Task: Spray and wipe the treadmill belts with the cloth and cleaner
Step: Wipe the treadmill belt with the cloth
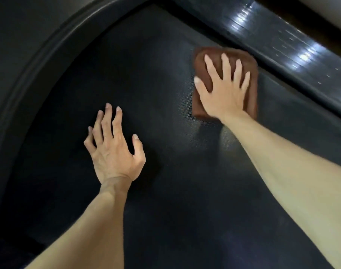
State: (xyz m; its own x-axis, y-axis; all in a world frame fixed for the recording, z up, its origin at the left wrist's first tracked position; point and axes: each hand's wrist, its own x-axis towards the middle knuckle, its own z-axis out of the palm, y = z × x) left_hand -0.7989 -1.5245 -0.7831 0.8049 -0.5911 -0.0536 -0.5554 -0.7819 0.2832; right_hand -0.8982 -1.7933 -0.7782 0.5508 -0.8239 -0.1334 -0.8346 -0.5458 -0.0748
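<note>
**Two bare hands on a dark treadmill belt, the right one pressing a brown cloth**

We looked down from head height at a black, finely textured treadmill belt [165, 78] that filled most of the view; two bare forearms reached in from the near edge. The right hand [223, 90] lay flat on a folded brown cloth [201, 61] at the far right of the belt; its fingers were straight and spread apart, the thumb out to the left, the palm bearing down on the fabric; nothing was pinched or gripped. The cloth rested on the belt, its right edge just beside a glossy ribbed side rail [293, 53] that ran along the right of the belt and caught bright streaks of light; we could not tell whether cloth and rail touched. The cloth's outline looked slightly blurred. Near the right wrist, the belt showed faint pale smears.

The left hand [115, 150] was nearer and further left, well apart from the cloth; its fingers were fanned out and lightly bent, the tips toward the belt, holding nothing; we could not tell whether the palm met the surface. A dark moulded edge [47, 61] curved along the left and far side of the belt.
</note>
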